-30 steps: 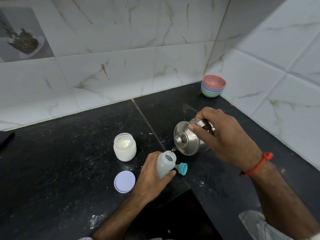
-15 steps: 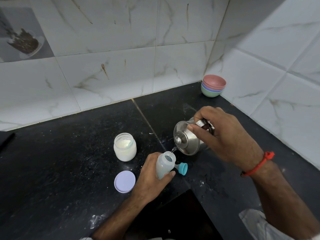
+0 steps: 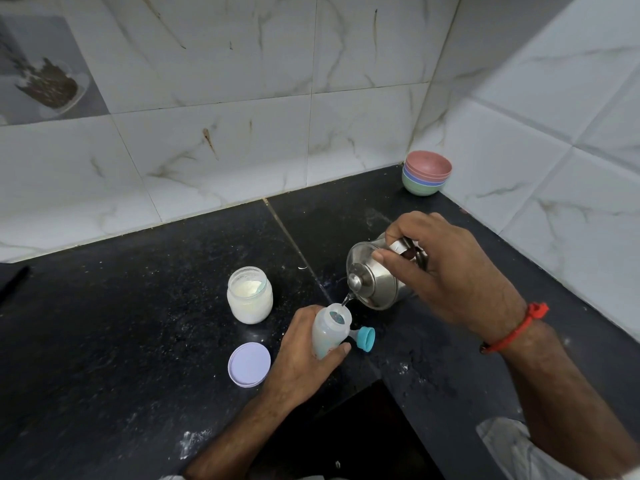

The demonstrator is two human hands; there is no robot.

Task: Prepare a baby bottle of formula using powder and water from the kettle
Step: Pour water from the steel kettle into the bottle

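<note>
Little has changed since the earlier frame: the kettle (image 3: 375, 277) stays tipped, spout over the bottle (image 3: 329, 329). A powder jar (image 3: 250, 295) and lilac lid (image 3: 249, 364) sit beyond the left hand's (image 3: 304, 355) fingers; a teal cap (image 3: 365, 337) lies beside its thumb. Those fingers wrap the bottle standing on the surface (image 3: 121, 341). The right hand's (image 3: 446, 275) fingers clasp the kettle's handle.

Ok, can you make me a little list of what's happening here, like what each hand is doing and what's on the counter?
left hand: holds the baby bottle upright
right hand: tips the steel kettle by its handle
water: runs from the spout into the bottle's open mouth
powder jar: open, left of the bottle
jar lid: flat on the counter
teal bottle cap: beside the bottle
stacked bowls: in the corner
</note>
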